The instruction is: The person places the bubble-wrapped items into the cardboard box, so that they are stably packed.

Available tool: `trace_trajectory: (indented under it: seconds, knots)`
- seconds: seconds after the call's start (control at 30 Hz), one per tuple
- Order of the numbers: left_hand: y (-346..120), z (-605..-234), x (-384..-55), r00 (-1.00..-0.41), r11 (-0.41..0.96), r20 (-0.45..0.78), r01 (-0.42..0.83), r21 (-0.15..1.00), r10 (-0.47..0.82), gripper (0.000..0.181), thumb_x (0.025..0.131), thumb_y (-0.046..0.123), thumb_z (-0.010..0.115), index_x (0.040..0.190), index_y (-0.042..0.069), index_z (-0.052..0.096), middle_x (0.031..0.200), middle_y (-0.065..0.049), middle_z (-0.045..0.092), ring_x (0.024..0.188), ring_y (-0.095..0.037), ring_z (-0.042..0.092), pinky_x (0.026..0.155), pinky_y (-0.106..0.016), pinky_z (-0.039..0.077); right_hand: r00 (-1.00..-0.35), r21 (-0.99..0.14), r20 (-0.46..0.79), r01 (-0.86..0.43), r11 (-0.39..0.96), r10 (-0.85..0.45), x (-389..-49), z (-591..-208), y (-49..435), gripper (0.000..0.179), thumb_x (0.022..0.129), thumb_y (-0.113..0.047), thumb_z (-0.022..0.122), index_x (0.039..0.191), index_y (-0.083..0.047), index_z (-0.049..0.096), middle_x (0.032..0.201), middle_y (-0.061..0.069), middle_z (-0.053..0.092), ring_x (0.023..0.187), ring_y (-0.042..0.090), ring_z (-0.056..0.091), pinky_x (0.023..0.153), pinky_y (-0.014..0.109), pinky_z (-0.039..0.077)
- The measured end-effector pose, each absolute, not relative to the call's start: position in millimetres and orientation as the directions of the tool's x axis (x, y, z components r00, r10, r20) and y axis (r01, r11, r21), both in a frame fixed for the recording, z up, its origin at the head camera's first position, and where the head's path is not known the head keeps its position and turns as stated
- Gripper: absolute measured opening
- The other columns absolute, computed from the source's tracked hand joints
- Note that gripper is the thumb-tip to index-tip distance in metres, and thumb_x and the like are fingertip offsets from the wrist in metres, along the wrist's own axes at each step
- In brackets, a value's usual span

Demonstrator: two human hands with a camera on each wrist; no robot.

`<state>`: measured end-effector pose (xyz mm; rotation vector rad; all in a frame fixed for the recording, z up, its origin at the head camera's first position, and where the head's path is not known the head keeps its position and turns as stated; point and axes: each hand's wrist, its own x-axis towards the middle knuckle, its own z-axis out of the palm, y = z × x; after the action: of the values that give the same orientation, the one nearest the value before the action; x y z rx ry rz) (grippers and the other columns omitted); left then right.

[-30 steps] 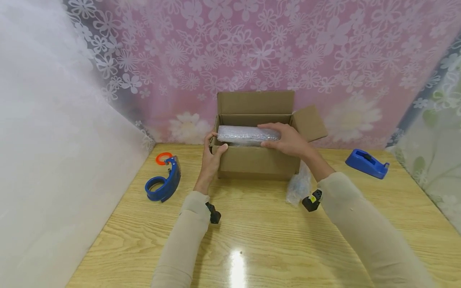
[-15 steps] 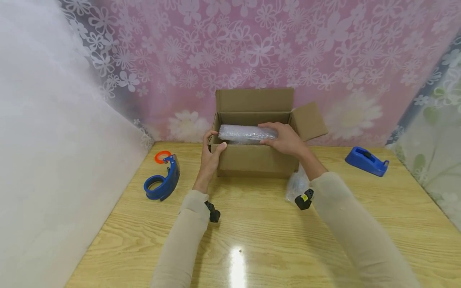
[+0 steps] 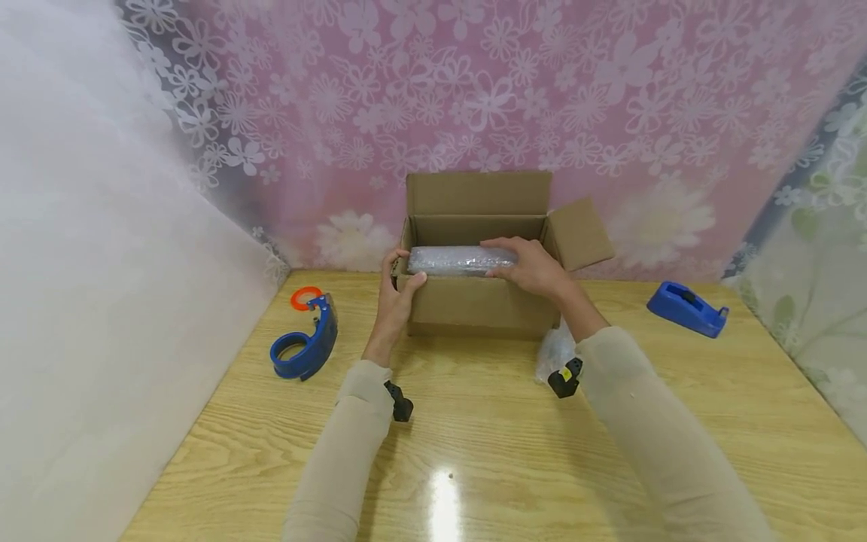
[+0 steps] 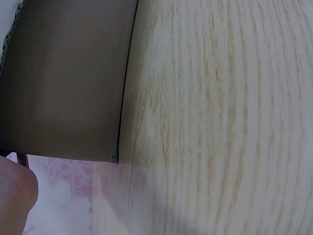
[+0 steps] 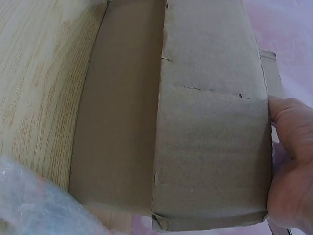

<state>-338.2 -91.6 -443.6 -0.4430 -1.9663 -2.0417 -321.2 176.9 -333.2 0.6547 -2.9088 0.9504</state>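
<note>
Lowered slightly since the earlier frame, the bubble-wrapped bundle sits at the box mouth; right hand grips it from above, left hand clasps the box's corner, steadying it.

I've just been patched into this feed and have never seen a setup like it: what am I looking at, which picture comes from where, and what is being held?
No machine here: a person works with two bare hands. The wide picture comes from a camera on their head; the two close-ups come from cameras strapped to each wrist, so they mostly show cardboard and wood grain.

On the wooden table stands an open cardboard box. The right hand holds a bubble-wrapped bundle at the box's opening; the left hand grips the box's left corner. Also on the table: a blue handheld tape dispenser on the left, a blue desk tape dispenser on the right, and some clear plastic wrap beside the box.
</note>
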Motion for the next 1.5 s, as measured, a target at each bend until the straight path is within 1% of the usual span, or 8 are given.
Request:
trace_trajectory:
  seconds: [0.3,0.43,0.6,0.83,1.0,1.23,1.37,1.5]
  knots:
    - [-91,-440,-338,-0.913,-0.035,0.408,0.407,0.913,0.021,0.063,0.096,0.039,0.069,0.148,0.02,0.041,0.166,0.009,0.025,0.154,-0.023,0.02,0.119,-0.062,0.021,-0.919,-0.515,0.221,-0.394,0.761,-0.326,-319,-334,176,0.058,0.097,-0.024,0.075,0.151,-0.016,0.056,0.157,0.014,0.049,0.148,0.046,0.025,0.117,0.069,0.019]
    - [-92,-440,-337,-0.918,-0.028,0.397,0.396,0.918,0.017,0.058,0.096,0.04,0.069,0.146,0.025,0.043,0.166,0.012,0.023,0.155,-0.021,0.017,0.119,-0.062,0.021,-0.929,-0.499,0.248,-0.367,0.785,-0.276,-317,-336,173,0.06,0.094,-0.027,0.079,0.15,-0.019,0.057,0.162,0.013,0.041,0.151,0.045,0.017,0.119,0.069,0.011]
    - [-94,-443,-337,-0.919,-0.049,0.391,0.389,0.92,0.037,0.056,0.099,0.035,0.067,0.148,0.022,0.042,0.167,0.011,0.021,0.156,-0.019,0.012,0.12,-0.062,0.018,-0.925,-0.471,0.276,-0.366,0.803,-0.26,-315,-339,171,0.063,0.093,-0.029,0.08,0.15,-0.021,0.057,0.166,0.013,0.034,0.153,0.045,0.014,0.121,0.068,0.008]
    - [-95,-443,-335,-0.927,-0.058,0.372,0.368,0.928,0.055,0.06,0.099,0.03,0.067,0.15,0.017,0.039,0.169,0.005,0.018,0.157,-0.024,0.011,0.12,-0.063,0.018,-0.93,-0.48,0.249,-0.361,0.799,-0.271,-313,-339,170,0.059,0.097,-0.028,0.076,0.151,-0.022,0.056,0.162,0.01,0.04,0.15,0.044,0.021,0.12,0.068,0.013]
    - [-94,-445,-335,-0.922,-0.03,0.384,0.383,0.923,0.042,0.057,0.099,0.038,0.067,0.147,0.023,0.041,0.167,0.01,0.02,0.156,-0.02,0.013,0.119,-0.064,0.02,-0.937,-0.486,0.222,-0.347,0.802,-0.27,-312,-341,171,0.055,0.1,-0.029,0.072,0.152,-0.023,0.056,0.159,0.008,0.046,0.15,0.042,0.023,0.119,0.068,0.015]
    - [-91,-444,-331,-0.918,-0.02,0.396,0.395,0.918,0.017,0.054,0.097,0.041,0.068,0.143,0.028,0.043,0.165,0.014,0.024,0.154,-0.021,0.019,0.118,-0.063,0.023,-0.939,-0.47,0.223,-0.338,0.816,-0.26,-309,-342,172,0.053,0.102,-0.03,0.07,0.152,-0.025,0.055,0.157,0.007,0.048,0.15,0.042,0.023,0.119,0.067,0.018]
    - [-91,-444,-332,-0.919,-0.02,0.394,0.394,0.919,0.024,0.056,0.096,0.042,0.069,0.144,0.027,0.043,0.166,0.013,0.023,0.154,-0.021,0.018,0.118,-0.062,0.023,-0.926,-0.445,0.277,-0.359,0.82,-0.255,-306,-344,172,0.05,0.102,-0.03,0.07,0.15,-0.025,0.057,0.154,0.007,0.052,0.147,0.04,0.03,0.117,0.065,0.026]
    - [-93,-442,-336,-0.917,-0.014,0.397,0.396,0.918,0.034,0.057,0.096,0.043,0.069,0.145,0.026,0.043,0.167,0.012,0.021,0.155,-0.023,0.017,0.118,-0.063,0.023,-0.867,-0.42,0.427,-0.44,0.794,-0.255,-305,-350,171,0.039,0.102,-0.025,0.07,0.141,-0.021,0.066,0.142,0.007,0.063,0.135,0.036,0.045,0.11,0.058,0.038]
